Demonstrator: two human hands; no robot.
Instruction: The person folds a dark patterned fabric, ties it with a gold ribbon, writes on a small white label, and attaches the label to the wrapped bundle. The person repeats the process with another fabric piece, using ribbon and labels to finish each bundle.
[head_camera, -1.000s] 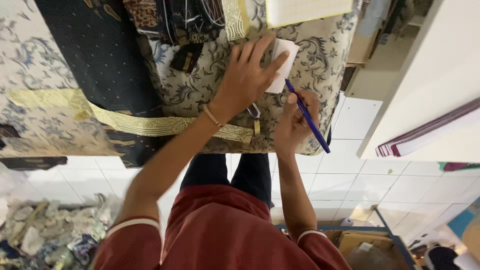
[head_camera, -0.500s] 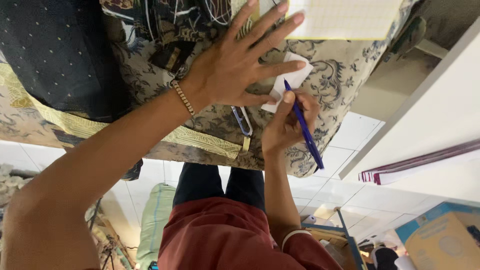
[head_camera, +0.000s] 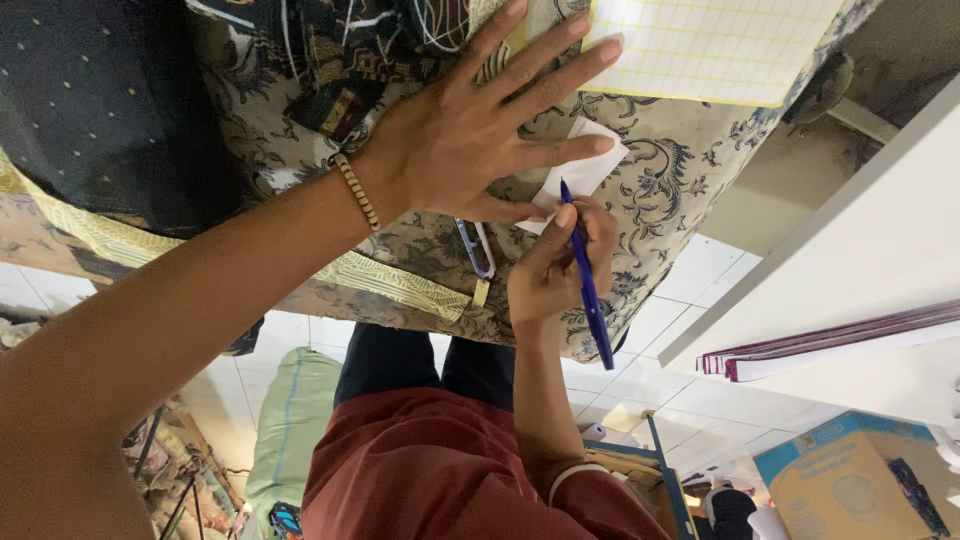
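Patterned floral cloth covers tabletop (head_camera: 660, 190); my left hand (head_camera: 470, 140), fingers splayed flat, pins small white paper slip (head_camera: 585, 170) near its edge. Right hand (head_camera: 555, 270) fingers pinch blue plastic pen (head_camera: 585, 285), tip on slip, shaft running back toward me.

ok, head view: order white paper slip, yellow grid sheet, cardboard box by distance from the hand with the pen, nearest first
1. white paper slip: touching the pen tip, just above the right hand.
2. yellow grid sheet: top edge, farther up the patterned cloth.
3. cardboard box: bottom right, on the floor.

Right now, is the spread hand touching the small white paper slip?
Touching. The head view shows the left hand with its fingers pressed flat on the small white paper slip.
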